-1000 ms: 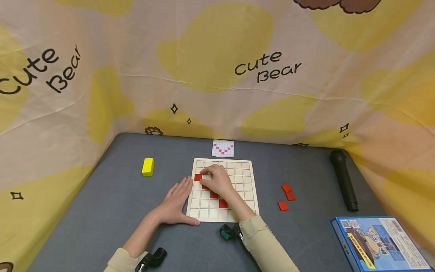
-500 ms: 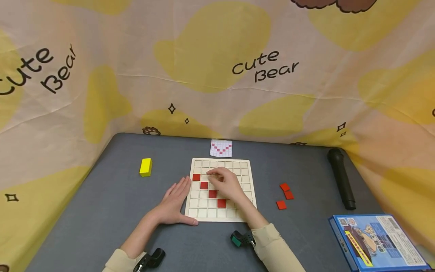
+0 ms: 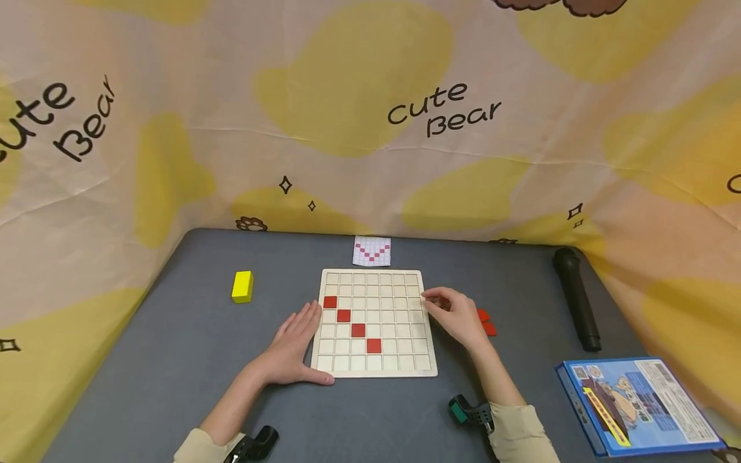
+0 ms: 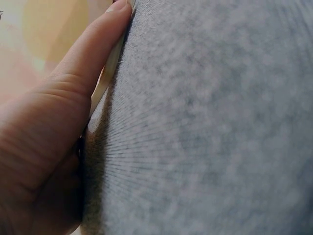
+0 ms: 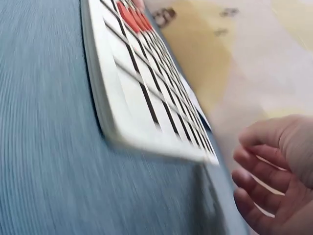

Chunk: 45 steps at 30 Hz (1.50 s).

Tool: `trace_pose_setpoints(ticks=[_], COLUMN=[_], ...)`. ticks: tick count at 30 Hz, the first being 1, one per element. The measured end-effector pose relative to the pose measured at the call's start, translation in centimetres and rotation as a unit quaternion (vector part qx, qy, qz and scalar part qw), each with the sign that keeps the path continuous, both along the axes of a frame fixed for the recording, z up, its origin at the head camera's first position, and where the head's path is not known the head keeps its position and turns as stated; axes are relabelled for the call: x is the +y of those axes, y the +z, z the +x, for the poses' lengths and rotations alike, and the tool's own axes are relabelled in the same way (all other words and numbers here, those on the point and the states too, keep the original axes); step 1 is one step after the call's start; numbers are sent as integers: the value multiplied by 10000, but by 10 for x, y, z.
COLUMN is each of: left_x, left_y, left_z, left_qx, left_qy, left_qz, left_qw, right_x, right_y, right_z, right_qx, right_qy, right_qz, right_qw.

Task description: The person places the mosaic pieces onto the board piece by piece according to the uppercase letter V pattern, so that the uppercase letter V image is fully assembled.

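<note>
A white grid board [image 3: 399, 371] lies on the grey table, with red square tiles [image 3: 358, 330] set in a diagonal from its left side down toward the lower middle. My left hand [image 3: 292, 350] rests at the board's left edge, fingers straight, thumb by the near corner. In the left wrist view the thumb [image 4: 93, 49] touches the board's edge. My right hand [image 3: 457, 318] hovers just off the board's right edge, fingers loosely bent with nothing between them. Loose red tiles [image 3: 489, 328] show behind it, partly hidden by the hand and wrist.
Behind the board lies a pattern card [image 3: 372, 251] with a V of pink squares. A yellow block [image 3: 242, 287] stands at the left. To the right are a black microphone [image 3: 577, 301] and a blue box [image 3: 642, 406]. A printed cloth hangs behind the table.
My right hand has moved right from over the red tiles to past the board's right edge, uncovering all the tiles on the board. The left hand has stayed at the board's edge.
</note>
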State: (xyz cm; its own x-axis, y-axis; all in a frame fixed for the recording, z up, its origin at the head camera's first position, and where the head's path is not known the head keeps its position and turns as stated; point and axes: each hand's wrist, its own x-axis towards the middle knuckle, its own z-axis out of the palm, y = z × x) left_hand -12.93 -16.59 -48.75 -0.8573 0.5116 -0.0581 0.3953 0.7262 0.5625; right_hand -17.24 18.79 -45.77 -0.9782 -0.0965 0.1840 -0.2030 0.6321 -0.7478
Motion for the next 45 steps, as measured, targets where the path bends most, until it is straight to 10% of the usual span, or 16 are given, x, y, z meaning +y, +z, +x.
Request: trace_pose_setpoints(ticks=[13, 45], left_x=[-2, -2], left_y=[2, 5], left_z=[-1, 1], left_qx=[-144, -134], left_qy=[-1, 32], left_qz=[146, 186], left_qw=[9998, 9997], right_x=[71, 75], right_y=[3, -6], right_z=[17, 24], right_qx=[-345, -195], right_qy=[-1010, -984], right_qz=[1319, 1005], right_qw=[9855, 9899])
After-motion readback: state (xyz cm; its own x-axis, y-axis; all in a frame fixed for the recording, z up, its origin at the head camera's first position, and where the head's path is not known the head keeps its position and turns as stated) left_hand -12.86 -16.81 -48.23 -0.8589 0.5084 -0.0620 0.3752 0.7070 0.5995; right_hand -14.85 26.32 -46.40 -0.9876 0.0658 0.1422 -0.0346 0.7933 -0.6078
